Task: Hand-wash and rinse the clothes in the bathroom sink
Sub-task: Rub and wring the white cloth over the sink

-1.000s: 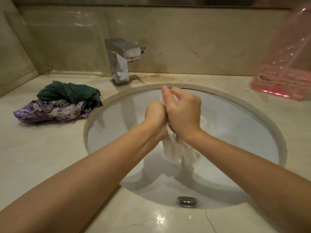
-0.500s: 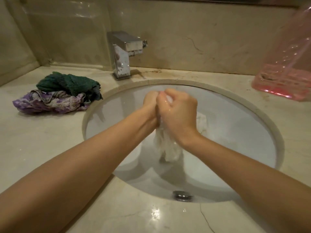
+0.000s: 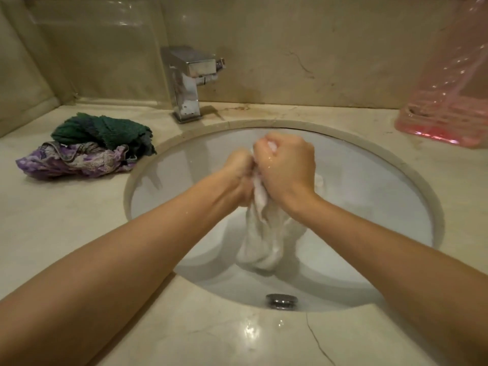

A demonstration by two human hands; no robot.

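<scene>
We hold the white garment (image 3: 260, 233) bunched between both fists above the sink (image 3: 412, 180); the left hand (image 3: 239, 178) and right hand (image 3: 286, 170) each keep a closed grip on its upper part, knuckles pressed together, likely to rub or wring it; its loose end hangs into the basin so drips fall there; the green cloth (image 3: 103, 130) and purple floral garment (image 3: 74, 161) wait on the desk (image 3: 52, 220) left of the faucet (image 3: 184, 83), probably next in line.
</scene>
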